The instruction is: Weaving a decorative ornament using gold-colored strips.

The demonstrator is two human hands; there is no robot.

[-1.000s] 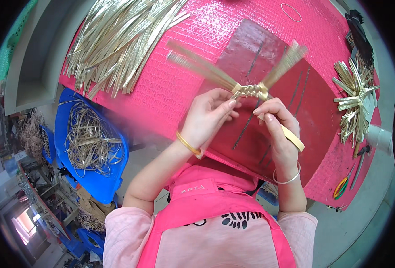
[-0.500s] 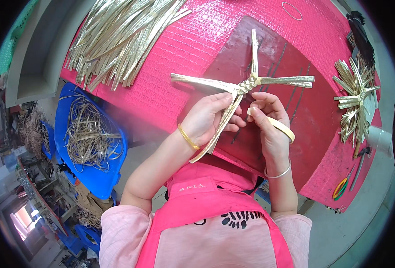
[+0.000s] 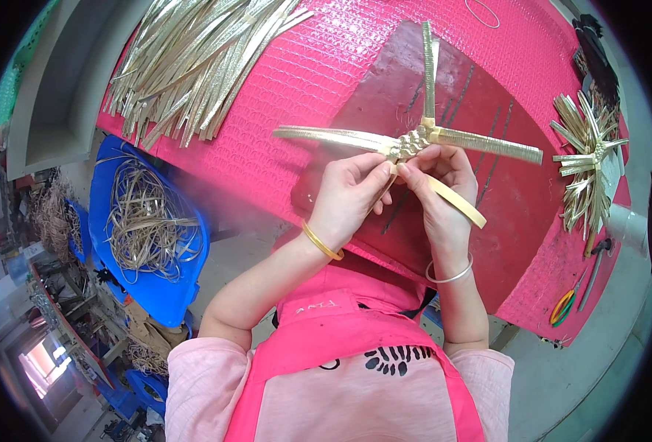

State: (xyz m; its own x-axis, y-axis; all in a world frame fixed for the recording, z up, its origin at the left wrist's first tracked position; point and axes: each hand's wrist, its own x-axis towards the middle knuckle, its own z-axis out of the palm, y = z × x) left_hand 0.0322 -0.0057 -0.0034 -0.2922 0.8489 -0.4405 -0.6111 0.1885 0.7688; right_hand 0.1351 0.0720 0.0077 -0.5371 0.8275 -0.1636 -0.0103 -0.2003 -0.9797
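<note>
Between my two hands is a braided piece of flat gold strips (image 3: 410, 143), with bundles of strips spreading left, right and away from its knotted middle. Bits of pale yellow tape bind the right and far bundles near the braid. My left hand (image 3: 357, 190) is closed, pinching the near side of the braid where one bundle hangs down, mostly hidden by the fingers. With thumb and fingers closed, my right hand (image 3: 441, 184) holds a pale yellow tape (image 3: 456, 201), its end pressed against that same bundle. The tape's free part sticks out past the right palm.
A dark red board (image 3: 510, 199) lies under my hands on a pink-covered table (image 3: 304, 85). A pile of loose gold strips (image 3: 193, 70) is at far left. Finished-looking braided pieces (image 3: 590, 166) and scissors (image 3: 563, 308) lie right. A blue tub (image 3: 186, 295) holds tangled strips.
My hands have come together under the braid, and the tape's end now meets the near bundle. The braid has turned slightly, and the hanging bundle is now mostly behind my fingers.
</note>
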